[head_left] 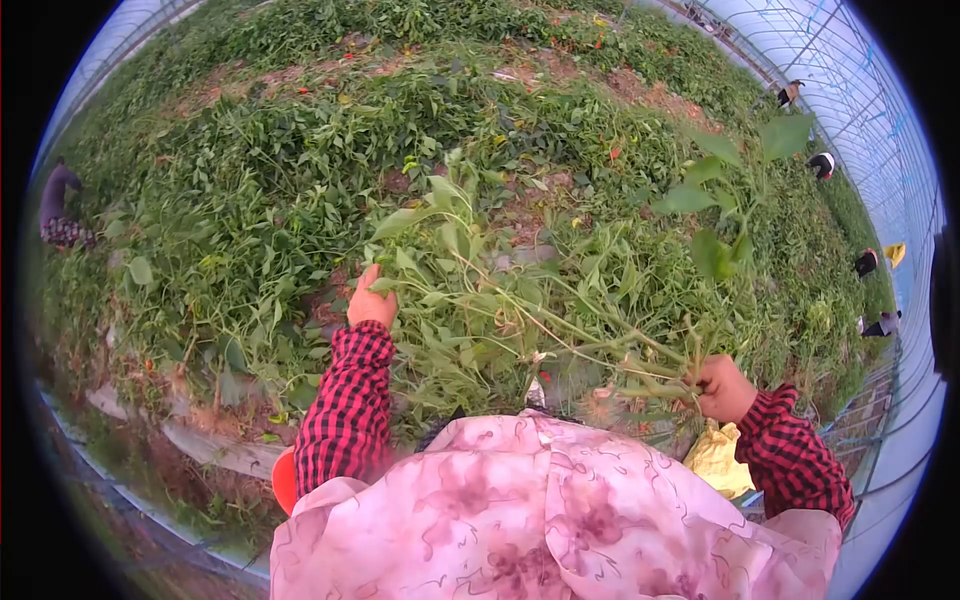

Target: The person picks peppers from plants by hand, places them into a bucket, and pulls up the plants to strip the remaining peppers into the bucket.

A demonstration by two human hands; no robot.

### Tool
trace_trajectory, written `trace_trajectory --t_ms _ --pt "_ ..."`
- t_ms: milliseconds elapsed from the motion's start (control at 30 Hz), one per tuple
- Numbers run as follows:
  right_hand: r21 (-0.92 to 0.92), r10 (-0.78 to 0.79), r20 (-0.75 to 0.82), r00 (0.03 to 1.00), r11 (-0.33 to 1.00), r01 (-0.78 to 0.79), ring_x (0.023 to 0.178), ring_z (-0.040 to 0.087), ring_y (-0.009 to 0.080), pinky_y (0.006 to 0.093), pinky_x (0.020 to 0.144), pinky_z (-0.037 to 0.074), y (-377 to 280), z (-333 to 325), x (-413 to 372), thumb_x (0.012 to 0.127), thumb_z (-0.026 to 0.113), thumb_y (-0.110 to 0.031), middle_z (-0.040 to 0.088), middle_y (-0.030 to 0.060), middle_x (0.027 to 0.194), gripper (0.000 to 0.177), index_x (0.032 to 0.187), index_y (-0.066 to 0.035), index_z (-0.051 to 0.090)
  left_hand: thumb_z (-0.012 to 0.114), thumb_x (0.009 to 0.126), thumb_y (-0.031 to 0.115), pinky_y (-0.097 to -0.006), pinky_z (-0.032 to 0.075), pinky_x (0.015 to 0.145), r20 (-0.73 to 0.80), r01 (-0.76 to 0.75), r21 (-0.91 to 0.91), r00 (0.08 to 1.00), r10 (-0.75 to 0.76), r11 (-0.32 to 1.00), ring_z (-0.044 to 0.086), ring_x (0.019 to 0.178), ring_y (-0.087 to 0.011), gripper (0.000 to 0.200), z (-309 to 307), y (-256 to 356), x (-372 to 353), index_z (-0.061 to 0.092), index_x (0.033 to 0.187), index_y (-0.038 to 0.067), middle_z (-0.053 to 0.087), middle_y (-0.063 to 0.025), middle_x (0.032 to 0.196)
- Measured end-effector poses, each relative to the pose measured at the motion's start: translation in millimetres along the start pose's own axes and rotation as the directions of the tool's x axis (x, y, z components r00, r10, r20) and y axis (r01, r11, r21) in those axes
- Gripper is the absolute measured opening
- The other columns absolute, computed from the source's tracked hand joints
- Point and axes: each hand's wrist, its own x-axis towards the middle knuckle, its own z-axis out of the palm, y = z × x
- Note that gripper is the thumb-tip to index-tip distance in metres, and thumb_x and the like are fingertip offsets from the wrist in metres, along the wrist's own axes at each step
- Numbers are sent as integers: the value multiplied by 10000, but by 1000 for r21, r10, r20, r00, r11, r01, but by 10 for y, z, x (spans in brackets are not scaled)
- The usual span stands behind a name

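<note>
My right hand (726, 388) is closed round the thick lower stems of a leafy pepper plant (570, 345). The plant lies tilted across in front of me, its leafy top reaching up and left. Another leafy shoot (722, 200) rises above that hand. My left hand (372, 300) is at the left edge of the plant's foliage, with its fingers curled in and partly hidden; what they grip, if anything, does not show. Both arms wear red and black checked sleeves.
An orange-red bucket (285, 482) stands beside my left forearm, and a yellow sack (722, 462) lies below my right hand. Dense pepper rows with a few red fruits (615, 153) spread ahead. A person (60, 205) bends at far left; several others are along the right greenhouse wall.
</note>
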Motion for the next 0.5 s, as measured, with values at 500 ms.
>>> trace_trajectory --t_ms 500 --pt "-126 186 -94 978 972 -197 632 519 347 395 566 426 203 18 -194 556 557 -58 497 167 647 128 667 5 545 480 714 134 -374 423 793 -114 422 270 907 -406 866 553 903 -306 402 -914 -1752 48 510 1106 50 562 -210 981"
